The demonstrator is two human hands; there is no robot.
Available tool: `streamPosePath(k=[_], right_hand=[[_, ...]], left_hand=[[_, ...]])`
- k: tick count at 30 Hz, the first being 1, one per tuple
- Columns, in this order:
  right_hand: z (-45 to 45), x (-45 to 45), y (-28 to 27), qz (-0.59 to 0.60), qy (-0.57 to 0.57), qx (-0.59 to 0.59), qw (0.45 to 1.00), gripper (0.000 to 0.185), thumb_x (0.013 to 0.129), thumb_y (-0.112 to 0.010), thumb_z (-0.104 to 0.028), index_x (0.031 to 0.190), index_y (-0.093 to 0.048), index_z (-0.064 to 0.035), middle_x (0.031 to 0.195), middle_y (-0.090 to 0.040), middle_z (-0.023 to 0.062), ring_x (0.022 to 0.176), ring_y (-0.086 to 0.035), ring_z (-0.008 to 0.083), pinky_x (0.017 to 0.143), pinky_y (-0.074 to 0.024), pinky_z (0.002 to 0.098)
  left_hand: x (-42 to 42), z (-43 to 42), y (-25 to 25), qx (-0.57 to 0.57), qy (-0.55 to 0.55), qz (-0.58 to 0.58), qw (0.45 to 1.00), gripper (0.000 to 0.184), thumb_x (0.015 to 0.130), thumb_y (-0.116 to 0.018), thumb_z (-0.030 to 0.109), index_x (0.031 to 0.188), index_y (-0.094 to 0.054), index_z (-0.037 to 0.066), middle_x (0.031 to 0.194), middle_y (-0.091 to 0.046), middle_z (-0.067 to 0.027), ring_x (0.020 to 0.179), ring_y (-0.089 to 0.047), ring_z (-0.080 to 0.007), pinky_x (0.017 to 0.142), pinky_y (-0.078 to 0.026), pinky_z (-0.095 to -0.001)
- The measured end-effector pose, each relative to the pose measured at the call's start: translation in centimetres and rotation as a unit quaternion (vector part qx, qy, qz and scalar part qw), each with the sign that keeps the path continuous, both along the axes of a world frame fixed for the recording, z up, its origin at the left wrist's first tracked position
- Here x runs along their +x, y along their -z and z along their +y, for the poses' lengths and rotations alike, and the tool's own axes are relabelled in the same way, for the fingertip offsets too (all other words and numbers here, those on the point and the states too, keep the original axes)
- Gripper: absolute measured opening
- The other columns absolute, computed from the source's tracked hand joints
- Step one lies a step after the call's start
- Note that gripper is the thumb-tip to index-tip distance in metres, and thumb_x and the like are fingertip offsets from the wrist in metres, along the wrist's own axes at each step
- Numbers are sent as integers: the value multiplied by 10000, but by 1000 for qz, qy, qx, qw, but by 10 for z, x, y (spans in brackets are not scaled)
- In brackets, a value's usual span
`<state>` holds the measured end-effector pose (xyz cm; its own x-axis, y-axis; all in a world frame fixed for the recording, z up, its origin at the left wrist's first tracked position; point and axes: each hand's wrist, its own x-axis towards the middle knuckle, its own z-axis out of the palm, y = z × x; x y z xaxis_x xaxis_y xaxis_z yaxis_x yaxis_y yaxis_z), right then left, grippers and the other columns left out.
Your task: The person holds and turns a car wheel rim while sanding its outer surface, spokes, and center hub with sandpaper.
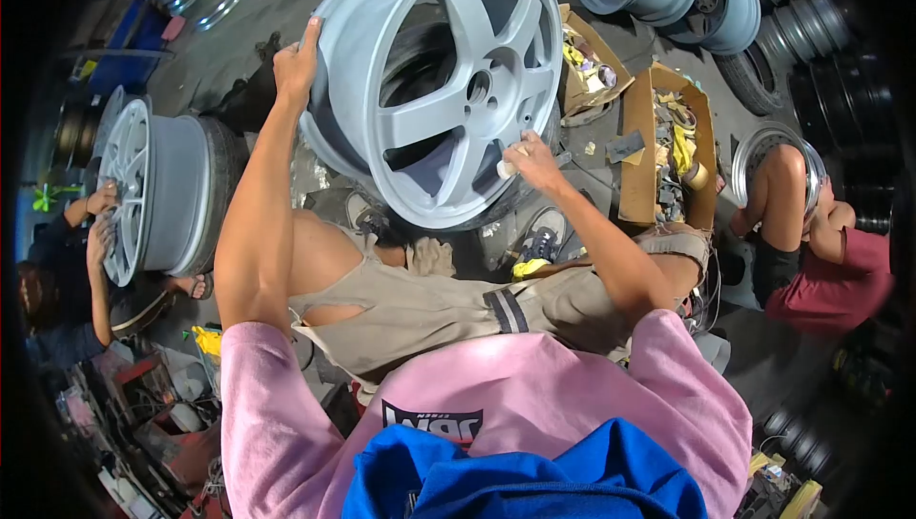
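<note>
A large light-grey wheel rim [420,128] with wide spokes stands tilted in front of me, its face turned to the right. My left hand [298,66] grips the rear edge of its barrel at the upper left, fingers wrapped round it. Near the lower right spokes, my right hand [532,161] is closed on a small white piece [507,169], close against the wheel face by the hub. What the white piece is, I cannot make out. Behind the spokes a dark tire shows in part.
Two cardboard boxes [707,128] of scraps stand to the right. Beyond them are stacked rims [735,4] and tires. At the left a co-worker's hands [100,223] touch another grey rim [172,185]. A person in a red shirt [830,276] sits at the right with a rim.
</note>
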<state>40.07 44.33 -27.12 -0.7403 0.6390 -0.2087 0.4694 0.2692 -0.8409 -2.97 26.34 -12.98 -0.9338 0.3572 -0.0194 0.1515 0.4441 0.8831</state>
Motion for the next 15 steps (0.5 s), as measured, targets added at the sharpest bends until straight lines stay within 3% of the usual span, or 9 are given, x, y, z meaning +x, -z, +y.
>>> streamPosePath(k=[2,5,8,11,15], right_hand=[[-10,-2,20,35,18,-18,999,405,869,-736,-378,965,-801,10,1421,-528,254,1255,-589,384,1087,-441,379],[-40,-4,46,75,57,-158,983,374,862,-751,-367,938,-798,-3,1339,-555,242,1202,-599,374,1063,-454,394],[-78,8,14,78,77,-120,987,350,886,-718,-362,894,-779,-16,1272,-567,261,1189,-581,400,1045,-455,427],[-80,7,-9,78,15,-58,995,317,917,-664,-320,903,-771,-22,1226,-612,276,1196,-579,434,1033,-456,441],[-65,11,-16,74,-33,-47,996,294,939,-642,-284,931,-775,-22,1162,-649,246,1186,-602,404,1010,-470,440]], left_hand=[[7,8,-26,-58,26,58,996,903,886,-618,768,1056,-759,-107,1067,-748,-270,1039,-696,-342,967,-503,-437],[14,35,-59,-134,32,123,983,906,873,-587,801,1113,-773,-53,1148,-736,-287,1125,-688,-387,1005,-494,-465],[-11,54,-35,-94,66,121,986,891,870,-569,813,1188,-770,4,1217,-723,-274,1197,-669,-410,1034,-487,-473],[-35,56,-13,-110,51,144,982,842,892,-565,784,1255,-752,48,1240,-715,-273,1224,-658,-416,1042,-490,-461],[-25,53,-15,-125,36,177,976,768,926,-582,710,1259,-743,37,1241,-719,-260,1229,-656,-420,1047,-491,-462]])
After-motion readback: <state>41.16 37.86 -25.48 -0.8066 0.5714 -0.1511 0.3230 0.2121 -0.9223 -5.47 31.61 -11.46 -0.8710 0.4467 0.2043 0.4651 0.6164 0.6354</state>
